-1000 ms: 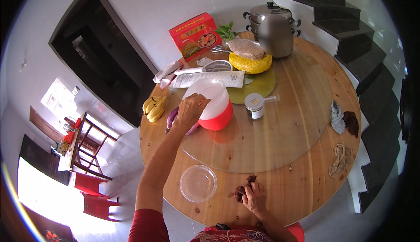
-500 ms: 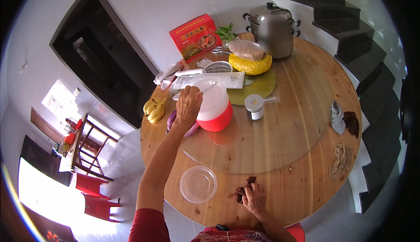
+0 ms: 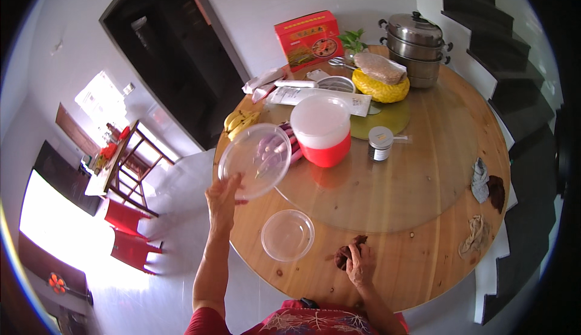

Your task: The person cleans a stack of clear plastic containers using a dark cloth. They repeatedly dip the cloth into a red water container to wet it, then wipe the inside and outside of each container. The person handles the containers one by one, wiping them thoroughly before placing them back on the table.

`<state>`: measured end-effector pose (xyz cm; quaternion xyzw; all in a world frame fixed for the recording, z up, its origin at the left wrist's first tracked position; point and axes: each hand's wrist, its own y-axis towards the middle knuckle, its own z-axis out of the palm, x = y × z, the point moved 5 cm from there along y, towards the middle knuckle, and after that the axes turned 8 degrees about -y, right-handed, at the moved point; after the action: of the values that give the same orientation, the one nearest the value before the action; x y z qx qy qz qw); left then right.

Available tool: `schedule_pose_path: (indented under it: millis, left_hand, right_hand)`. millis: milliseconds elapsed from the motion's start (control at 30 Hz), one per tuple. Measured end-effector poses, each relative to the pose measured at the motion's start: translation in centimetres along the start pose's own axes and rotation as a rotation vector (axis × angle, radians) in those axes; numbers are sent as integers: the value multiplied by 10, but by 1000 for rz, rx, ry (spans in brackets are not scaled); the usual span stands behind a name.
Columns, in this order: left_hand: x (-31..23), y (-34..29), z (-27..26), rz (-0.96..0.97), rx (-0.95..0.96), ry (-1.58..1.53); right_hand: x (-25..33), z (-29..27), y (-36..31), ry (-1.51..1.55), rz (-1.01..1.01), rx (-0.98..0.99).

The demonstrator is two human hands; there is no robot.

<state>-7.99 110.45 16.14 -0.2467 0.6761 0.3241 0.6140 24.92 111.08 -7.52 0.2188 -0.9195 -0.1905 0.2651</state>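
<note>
As a lid (image 3: 257, 153) slants beyond, left fingers (image 3: 232, 186) grip its rim; right fingers (image 3: 355, 254), cloth (image 3: 341, 259).

Clear lid (image 3: 255, 160), tilted — brown cloth (image 3: 342, 259), crumpled.

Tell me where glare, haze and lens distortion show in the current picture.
Head view: glare whites out the area left of the red seats; head view: things behind the clear lid in the left hand look hazy; head view: the glass turntable mirrors the red-bottomed container; head view: the door frame bows and the corners go black.
</note>
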Motion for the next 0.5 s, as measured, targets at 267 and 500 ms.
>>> schedule_pose_path:
  millis: [267, 500]
  left_hand:
    - [92, -90, -23, -153, 82, -401]
    - [98, -156, 34, -227, 350, -778]
  right_hand:
    - [-15, -5, 33, 806, 384, -50]
    - [128, -82, 103, 773, -267, -111]
